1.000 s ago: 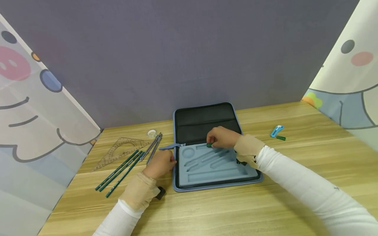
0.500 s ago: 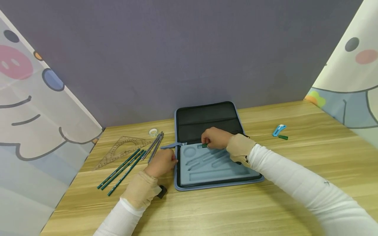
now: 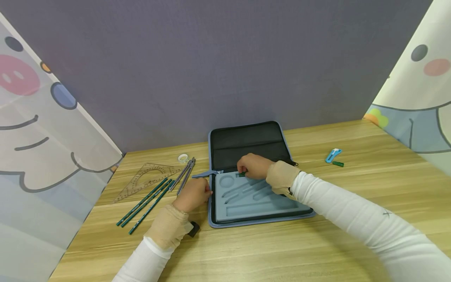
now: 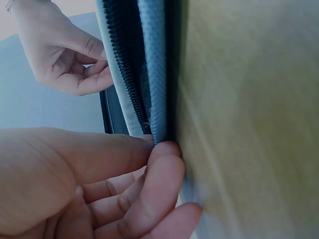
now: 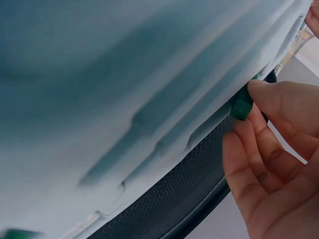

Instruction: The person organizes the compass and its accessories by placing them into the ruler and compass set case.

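Note:
A zippered case (image 3: 264,224) with a blue edge lies unfolded on the table, its black lid laid back. Its light-blue tray insert (image 3: 260,214) has a round hollow and several long slots. At the case's left side, my left hand (image 3: 193,194) pinches the blue edge (image 4: 155,74) between thumb and index finger. My right hand (image 3: 255,166) holds a small dark-green stick (image 5: 242,107) by thumb and fingertips, at the short slot along the insert's back edge. Part of the stick is hidden by the fingers.
Left of the case lie a clear set square (image 3: 135,180), several dark-green pencils (image 3: 144,201), metal compasses (image 3: 186,172) and a tape roll (image 3: 183,158). To the right are a blue cutter (image 3: 332,155) and another small green stick (image 3: 338,164). A grey partition (image 3: 225,70) stands behind.
My right hand has moved left along the insert's back edge with the green stick, to the slot's left part. My left hand keeps its hold on the case edge.

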`<state>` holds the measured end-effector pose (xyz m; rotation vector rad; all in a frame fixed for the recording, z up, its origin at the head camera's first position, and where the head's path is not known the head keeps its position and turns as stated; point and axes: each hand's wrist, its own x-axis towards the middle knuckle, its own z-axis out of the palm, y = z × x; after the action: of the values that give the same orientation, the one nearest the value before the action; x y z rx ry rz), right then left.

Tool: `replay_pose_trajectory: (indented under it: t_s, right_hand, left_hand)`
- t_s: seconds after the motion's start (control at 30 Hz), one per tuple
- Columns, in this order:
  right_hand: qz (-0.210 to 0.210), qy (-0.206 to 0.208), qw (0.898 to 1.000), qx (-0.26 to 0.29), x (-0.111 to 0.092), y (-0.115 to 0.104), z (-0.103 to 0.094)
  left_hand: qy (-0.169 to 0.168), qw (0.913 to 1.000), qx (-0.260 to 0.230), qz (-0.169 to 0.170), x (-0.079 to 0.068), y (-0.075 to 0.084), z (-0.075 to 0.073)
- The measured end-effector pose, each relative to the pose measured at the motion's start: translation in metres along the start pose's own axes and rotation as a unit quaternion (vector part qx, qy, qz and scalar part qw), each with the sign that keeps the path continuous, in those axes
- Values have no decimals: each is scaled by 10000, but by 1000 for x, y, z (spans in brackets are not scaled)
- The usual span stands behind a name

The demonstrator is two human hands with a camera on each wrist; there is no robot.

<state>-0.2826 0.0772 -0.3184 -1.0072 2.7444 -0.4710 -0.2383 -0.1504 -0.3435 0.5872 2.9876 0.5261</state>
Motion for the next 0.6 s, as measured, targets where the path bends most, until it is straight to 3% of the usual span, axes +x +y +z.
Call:
replay_pose_trajectory:
  t_s: [0.6]
  right_hand:
    - [-33, -10, 10000, -63, 7, -2, 3]
  left_hand:
    - [24, 9999, 27, 111, 1, -2, 2]
